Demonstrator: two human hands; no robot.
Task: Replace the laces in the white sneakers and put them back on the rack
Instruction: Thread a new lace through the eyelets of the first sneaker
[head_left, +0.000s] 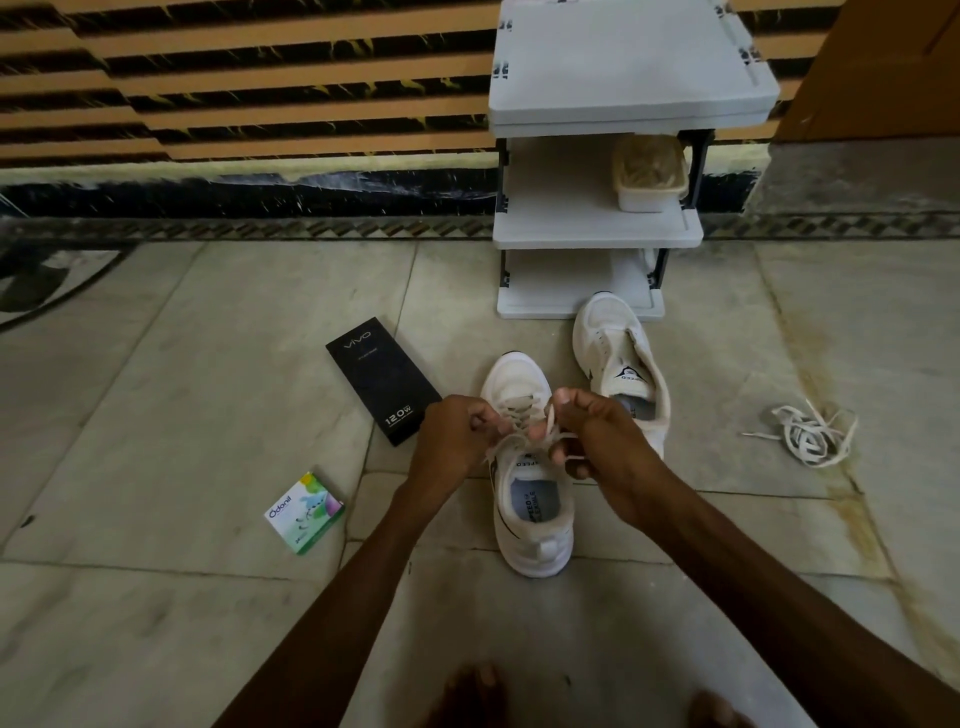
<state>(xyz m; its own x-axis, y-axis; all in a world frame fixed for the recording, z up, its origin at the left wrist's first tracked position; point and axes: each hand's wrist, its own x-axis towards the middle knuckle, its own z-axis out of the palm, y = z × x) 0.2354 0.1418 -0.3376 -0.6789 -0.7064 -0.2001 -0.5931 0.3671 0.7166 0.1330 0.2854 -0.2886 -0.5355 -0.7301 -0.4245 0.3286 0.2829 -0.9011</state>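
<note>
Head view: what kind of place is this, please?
Probably a home entryway or corridor. A small white shoe rack stands against the wall, the floor is stone tile, and the left hand and right hand pinch the lace of a white sneaker on it.

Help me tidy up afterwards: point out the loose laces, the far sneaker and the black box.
loose laces (808, 436): head view, middle of the tangled pile.
far sneaker (602, 332): head view, its toe upper.
black box (382, 379): head view, centre of its top face.
</note>
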